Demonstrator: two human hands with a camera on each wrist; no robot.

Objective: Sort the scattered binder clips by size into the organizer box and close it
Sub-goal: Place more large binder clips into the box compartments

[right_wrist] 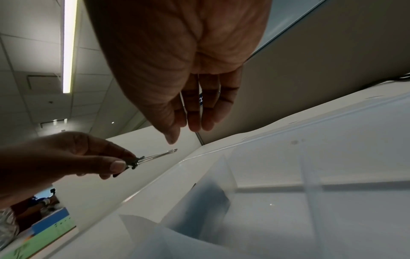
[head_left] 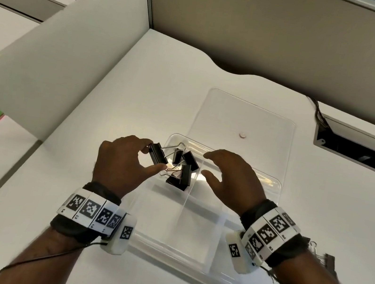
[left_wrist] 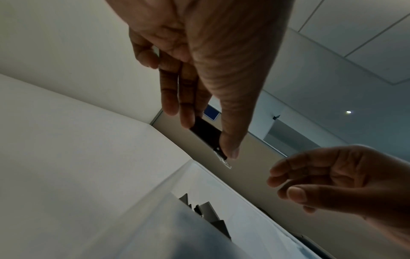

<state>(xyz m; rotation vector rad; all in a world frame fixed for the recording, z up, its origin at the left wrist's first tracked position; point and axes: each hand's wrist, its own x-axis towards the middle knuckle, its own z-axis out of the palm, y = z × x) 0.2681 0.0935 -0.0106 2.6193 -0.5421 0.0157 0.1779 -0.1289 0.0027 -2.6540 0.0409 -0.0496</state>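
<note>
Above organizer box [head_left: 271, 185], left hand [head_left: 123, 165] pinching binder clip [head_left: 158, 156]

Bright and even from above on the white desk [head_left: 85, 124], blurred at the wide-angle edges; dim, backlit, perhaps slightly noisy from both wrists.

3 black binder clips [head_left: 183, 169] lie heaped in the clear, open organizer box's [head_left: 193, 237] far-left compartment.
</note>
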